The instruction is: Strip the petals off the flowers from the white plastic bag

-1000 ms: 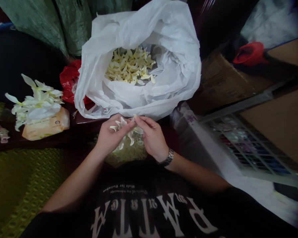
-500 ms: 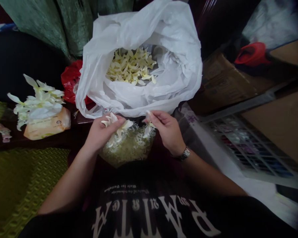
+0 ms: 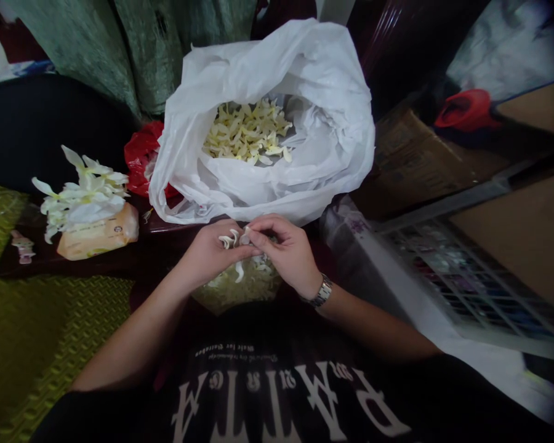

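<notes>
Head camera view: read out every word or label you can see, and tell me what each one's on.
"RAMTA", or close to it: large white letters, upside down in this view, on the black T-shirt.
Small print above those letters on the T-shirt: too blurred to read.
Label on the tan packet: too small to read.

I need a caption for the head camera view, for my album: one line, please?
Left hand and right hand hold pale flowers beside an open white plastic bag of flowers.
</notes>
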Tool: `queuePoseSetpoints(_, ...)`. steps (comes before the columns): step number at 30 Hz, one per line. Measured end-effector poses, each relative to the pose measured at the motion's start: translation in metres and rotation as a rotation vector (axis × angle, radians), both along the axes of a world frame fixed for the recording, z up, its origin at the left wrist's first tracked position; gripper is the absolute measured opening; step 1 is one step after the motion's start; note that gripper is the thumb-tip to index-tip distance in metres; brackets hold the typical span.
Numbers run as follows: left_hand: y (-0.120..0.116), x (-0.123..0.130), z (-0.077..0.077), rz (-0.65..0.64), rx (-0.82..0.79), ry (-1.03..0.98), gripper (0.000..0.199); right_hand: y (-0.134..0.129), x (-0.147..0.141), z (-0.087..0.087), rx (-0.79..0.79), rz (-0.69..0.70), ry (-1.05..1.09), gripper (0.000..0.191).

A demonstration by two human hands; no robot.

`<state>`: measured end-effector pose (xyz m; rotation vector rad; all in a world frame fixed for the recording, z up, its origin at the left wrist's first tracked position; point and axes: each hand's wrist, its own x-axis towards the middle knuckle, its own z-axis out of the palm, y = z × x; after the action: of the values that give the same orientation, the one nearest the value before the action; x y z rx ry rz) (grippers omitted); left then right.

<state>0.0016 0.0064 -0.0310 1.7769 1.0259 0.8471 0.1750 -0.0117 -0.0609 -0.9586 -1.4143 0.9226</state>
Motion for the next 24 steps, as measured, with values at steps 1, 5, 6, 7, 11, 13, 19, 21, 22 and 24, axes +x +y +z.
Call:
queuePoseSetpoints(1,-0.001,-0.001,0.001,0.017,-0.048,-0.024,0.029,0.0,0.0,-0.002,-0.053,0.007,0.034,0.012)
queuePoseSetpoints(5,-0.001,-0.008,0.001,0.117,-0.179,-0.112,0.029,0.004,0.01,-0.004,-0.213,0.008,0.26,0.021)
queuePoseSetpoints(6,0.0,-0.011,0.001,0.148,-0.18,-0.122,0.029,0.005,0.014,-0.004,-0.215,-0.009,0.31,0.022)
queuePoseSetpoints(7,0.0,-0.013,0.001,0.173,-0.176,-0.124,0.03,0.007,0.02,-0.005,-0.206,-0.038,0.34,0.023)
queuePoseSetpoints(11,0.001,-0.017,-0.001,0.173,-0.154,-0.069,0.033,0.01,0.041,-0.011,-0.2,-0.157,0.217,0.023)
queuePoseSetpoints(13,0.002,-0.017,-0.002,0.157,-0.145,-0.058,0.033,0.01,0.046,-0.016,-0.209,-0.163,0.144,0.023)
queuePoseSetpoints(19,0.006,-0.021,-0.006,0.276,-0.115,-0.106,0.032,0.018,0.053,-0.016,-0.054,-0.382,0.378,0.029)
queuePoseSetpoints(21,0.006,-0.024,-0.005,0.299,-0.106,-0.109,0.032,0.019,0.06,-0.012,-0.022,-0.444,0.371,0.03)
queuePoseSetpoints(22,0.006,-0.025,-0.003,0.296,-0.105,-0.105,0.031,0.018,0.063,-0.009,-0.031,-0.435,0.326,0.029)
queuePoseSetpoints(24,0.005,-0.026,0.001,0.263,-0.109,-0.092,0.03,0.015,0.067,-0.004,-0.098,-0.32,0.178,0.026)
